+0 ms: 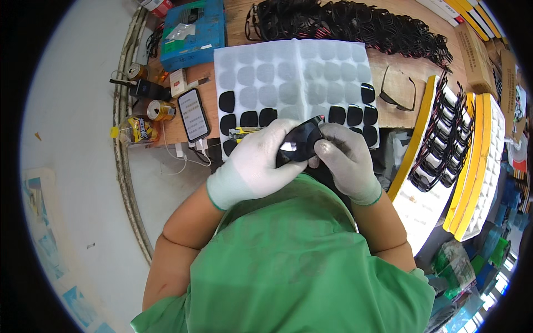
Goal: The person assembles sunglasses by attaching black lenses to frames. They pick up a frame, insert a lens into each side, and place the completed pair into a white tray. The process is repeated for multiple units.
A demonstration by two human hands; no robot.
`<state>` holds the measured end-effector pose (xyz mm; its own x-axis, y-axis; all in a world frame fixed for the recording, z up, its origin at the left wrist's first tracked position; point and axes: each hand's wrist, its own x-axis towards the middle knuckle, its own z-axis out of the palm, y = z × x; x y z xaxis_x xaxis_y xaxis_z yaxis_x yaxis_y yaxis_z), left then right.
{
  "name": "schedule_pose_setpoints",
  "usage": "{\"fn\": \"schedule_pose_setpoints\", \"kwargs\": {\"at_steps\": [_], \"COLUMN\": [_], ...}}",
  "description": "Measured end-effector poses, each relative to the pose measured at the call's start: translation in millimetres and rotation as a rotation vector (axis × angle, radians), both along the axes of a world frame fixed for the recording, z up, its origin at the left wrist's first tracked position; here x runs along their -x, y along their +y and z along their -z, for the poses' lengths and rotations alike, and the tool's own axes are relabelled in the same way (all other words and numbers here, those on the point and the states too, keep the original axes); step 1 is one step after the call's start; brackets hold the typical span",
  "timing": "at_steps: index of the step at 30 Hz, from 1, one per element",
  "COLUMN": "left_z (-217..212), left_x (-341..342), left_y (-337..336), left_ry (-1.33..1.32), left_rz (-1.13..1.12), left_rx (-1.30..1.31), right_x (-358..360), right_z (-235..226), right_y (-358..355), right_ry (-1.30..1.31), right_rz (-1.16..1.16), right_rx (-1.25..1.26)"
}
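Note:
In front of my chest, both hands wear pale knitted gloves and grip a pair of dark sunglasses (pixel 301 141). My left hand (pixel 258 161) is closed round its left side, thumb below and fingers behind. The fingers of my right hand (pixel 347 161) pinch its right side; that glove is greyed at the fingertips. My fingers cover parts of the sunglasses. Just beyond my hands lies a white sheet (pixel 300 83) with rows of rounded spots and several black lenses (pixel 353 115) on its nearer part. A yellow cutter (pixel 242 132) lies beside my left glove.
A long heap of black eyeglass frames (pixel 355 28) fills the table's back. One frame (pixel 397 97) lies right of the sheet. White trays with yellow edges (pixel 430 150) hold more frames. To the left are a phone (pixel 194 115), cans (pixel 160 110) and a blue box (pixel 192 34).

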<state>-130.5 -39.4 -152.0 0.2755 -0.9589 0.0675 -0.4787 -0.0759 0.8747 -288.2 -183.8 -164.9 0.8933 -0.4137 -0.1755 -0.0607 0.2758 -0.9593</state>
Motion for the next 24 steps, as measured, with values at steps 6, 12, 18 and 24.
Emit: {"fn": "schedule_pose_setpoints", "kwargs": {"at_steps": [6,12,18,24], "left_z": [9,13,8,8], "left_x": [-3,6,3,3], "left_y": [9,12,13,17], "left_ry": [0.784,0.749,0.617,0.533], "left_rz": [0.223,0.192,0.143,0.032], "left_rx": [-0.116,-0.059,-0.059,-0.064], "right_x": [9,12,8,10], "right_z": [6,6,1,0], "right_y": [-22,-23,-16,-11], "right_ry": [-0.123,-0.175,-0.088,0.014], "right_rz": [-0.144,-0.169,-0.086,-0.067], "right_rx": [-0.065,-0.196,-0.134,0.026]}}
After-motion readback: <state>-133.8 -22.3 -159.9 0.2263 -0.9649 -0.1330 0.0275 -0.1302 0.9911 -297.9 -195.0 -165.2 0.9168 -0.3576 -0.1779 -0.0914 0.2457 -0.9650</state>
